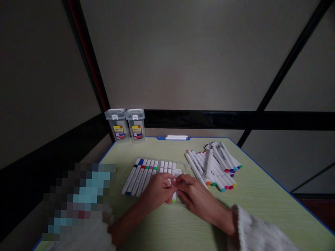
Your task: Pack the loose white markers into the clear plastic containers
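A row of white markers [143, 174] with coloured caps lies side by side on the pale green table [264, 196]. My left hand [159, 191] and my right hand [197, 197] meet at the right end of that row, fingers pinched together on a white marker [174, 198] with a green cap. A loose pile of more white markers [212, 164] with coloured ends lies just beyond my right hand. White knitted sleeves cover both forearms.
Two clear plastic lidded boxes [125, 124] with yellow labels stand at the table's far left corner. A single white marker [176, 137] lies along the far edge. Dark frame bars and a grey wall rise behind. A blurred patch sits at lower left.
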The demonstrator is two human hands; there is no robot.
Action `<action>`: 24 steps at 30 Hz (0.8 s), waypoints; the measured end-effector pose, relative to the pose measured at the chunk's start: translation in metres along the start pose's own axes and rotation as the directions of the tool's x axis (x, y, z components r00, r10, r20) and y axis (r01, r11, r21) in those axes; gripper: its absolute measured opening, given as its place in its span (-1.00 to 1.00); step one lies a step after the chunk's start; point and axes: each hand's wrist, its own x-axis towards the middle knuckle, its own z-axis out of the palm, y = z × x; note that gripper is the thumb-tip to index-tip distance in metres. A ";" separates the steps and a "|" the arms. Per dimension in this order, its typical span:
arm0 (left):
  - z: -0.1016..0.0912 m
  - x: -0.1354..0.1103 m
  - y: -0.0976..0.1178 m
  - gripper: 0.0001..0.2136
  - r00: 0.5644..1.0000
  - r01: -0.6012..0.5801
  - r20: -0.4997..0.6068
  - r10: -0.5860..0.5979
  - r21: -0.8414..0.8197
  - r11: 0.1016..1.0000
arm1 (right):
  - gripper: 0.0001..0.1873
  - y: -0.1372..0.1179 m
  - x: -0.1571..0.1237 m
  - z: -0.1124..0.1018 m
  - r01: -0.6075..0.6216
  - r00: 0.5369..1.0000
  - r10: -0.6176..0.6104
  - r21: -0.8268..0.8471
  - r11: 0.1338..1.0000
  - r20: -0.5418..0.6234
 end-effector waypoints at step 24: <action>-0.056 -0.001 -0.010 -0.41 0.869 -0.466 0.451 0.205 0.601 0.649 | -0.75 -0.003 -0.001 -0.004 0.029 0.999 -0.024 -0.182 0.983 0.032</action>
